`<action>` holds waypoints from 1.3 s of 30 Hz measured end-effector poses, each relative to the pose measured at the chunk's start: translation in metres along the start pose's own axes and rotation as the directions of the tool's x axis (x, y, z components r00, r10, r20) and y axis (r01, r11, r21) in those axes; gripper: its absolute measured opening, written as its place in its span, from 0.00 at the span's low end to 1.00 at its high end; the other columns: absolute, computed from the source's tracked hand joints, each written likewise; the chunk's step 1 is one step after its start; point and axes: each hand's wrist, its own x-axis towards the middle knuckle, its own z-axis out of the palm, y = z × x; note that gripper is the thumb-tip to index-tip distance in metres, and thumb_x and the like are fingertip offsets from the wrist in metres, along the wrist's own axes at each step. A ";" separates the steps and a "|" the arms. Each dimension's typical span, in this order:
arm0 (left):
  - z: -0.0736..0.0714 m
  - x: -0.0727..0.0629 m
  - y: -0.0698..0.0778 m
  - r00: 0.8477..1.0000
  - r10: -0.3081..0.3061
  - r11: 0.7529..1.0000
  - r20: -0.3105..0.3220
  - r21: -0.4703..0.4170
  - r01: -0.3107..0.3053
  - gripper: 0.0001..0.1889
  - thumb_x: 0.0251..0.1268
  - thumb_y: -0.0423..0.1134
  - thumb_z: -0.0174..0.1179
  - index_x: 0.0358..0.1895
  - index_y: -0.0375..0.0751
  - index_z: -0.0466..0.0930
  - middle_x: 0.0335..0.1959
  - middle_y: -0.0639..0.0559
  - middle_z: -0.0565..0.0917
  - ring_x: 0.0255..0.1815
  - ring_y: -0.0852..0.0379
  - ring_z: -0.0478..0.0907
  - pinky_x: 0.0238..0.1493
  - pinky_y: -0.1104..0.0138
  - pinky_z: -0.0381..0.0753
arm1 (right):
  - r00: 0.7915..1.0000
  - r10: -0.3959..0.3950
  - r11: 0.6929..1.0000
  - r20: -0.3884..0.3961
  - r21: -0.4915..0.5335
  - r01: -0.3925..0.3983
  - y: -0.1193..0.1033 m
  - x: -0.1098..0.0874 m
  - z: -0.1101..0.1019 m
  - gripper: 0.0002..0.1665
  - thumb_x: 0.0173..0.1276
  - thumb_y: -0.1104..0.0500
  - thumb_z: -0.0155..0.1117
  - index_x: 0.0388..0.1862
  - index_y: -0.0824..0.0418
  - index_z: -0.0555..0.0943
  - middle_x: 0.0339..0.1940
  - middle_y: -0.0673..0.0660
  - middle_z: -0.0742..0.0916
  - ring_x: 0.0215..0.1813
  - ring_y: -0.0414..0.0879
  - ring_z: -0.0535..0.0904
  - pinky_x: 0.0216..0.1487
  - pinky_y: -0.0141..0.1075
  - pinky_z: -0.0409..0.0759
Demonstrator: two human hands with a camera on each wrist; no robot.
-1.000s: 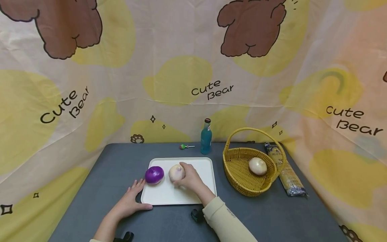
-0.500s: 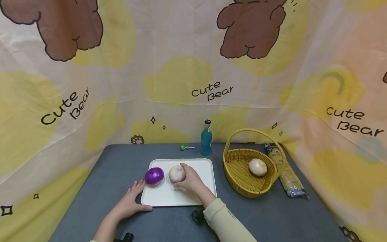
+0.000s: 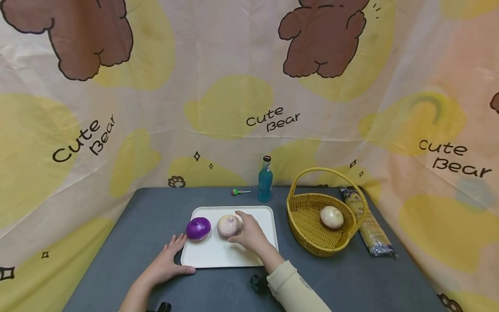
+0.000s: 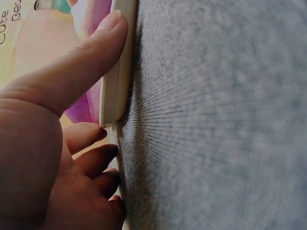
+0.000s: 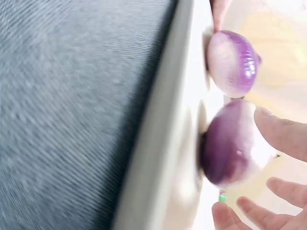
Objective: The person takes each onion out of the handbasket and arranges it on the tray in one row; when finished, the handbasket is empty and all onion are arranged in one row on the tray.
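Note:
A white tray [image 3: 218, 259] carries two onions: a purple onion [image 3: 198, 229] on its left and a pale, purple-tinged onion [image 3: 228, 226] near the middle. My left hand [image 3: 168, 261] rests at the tray's front-left corner, thumb along the front edge and fingers spread by the left side. In the left wrist view that thumb [image 4: 91, 60] lies against the tray's rim. Beside the pale onion is my right hand [image 3: 251, 234], thumb and fingers parted. The right wrist view has its thumb [image 5: 280, 132] right at this onion's side, with the other fingers spread; contact is unclear.
Right of the tray stands a yellow wicker basket [image 3: 312, 243] with a tall handle, holding a white onion [image 3: 332, 217]. A clear packet [image 3: 373, 232] lies beyond it. At the back are a blue bottle [image 3: 265, 182] and a lollipop [image 3: 236, 192] on the grey table.
My right hand has loosened from the pale onion and drawn slightly to the right, its fingers parting. The left hand keeps its place at the tray corner.

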 end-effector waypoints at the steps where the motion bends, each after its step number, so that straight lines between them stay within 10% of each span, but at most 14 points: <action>1: 0.000 0.000 0.000 1.000 0.000 1.000 0.000 -0.001 0.000 0.64 0.44 0.58 0.79 0.79 0.31 0.51 0.80 0.30 0.50 0.81 0.28 0.36 0.76 0.32 0.36 | 1.000 0.001 1.000 -0.002 -0.004 -0.001 -0.001 -0.001 -0.002 0.54 0.48 0.56 0.86 0.74 0.59 0.69 0.69 0.65 0.77 0.71 0.62 0.71 0.71 0.57 0.71; 39: 0.002 0.002 -0.003 1.000 0.019 1.000 0.000 0.021 -0.019 0.63 0.45 0.58 0.79 0.79 0.30 0.51 0.80 0.29 0.51 0.81 0.27 0.37 0.76 0.32 0.36 | 0.981 -0.128 0.986 -0.147 0.085 0.141 -0.007 -0.043 -0.068 0.41 0.63 0.55 0.76 0.73 0.57 0.72 0.68 0.59 0.79 0.67 0.60 0.75 0.54 0.50 0.85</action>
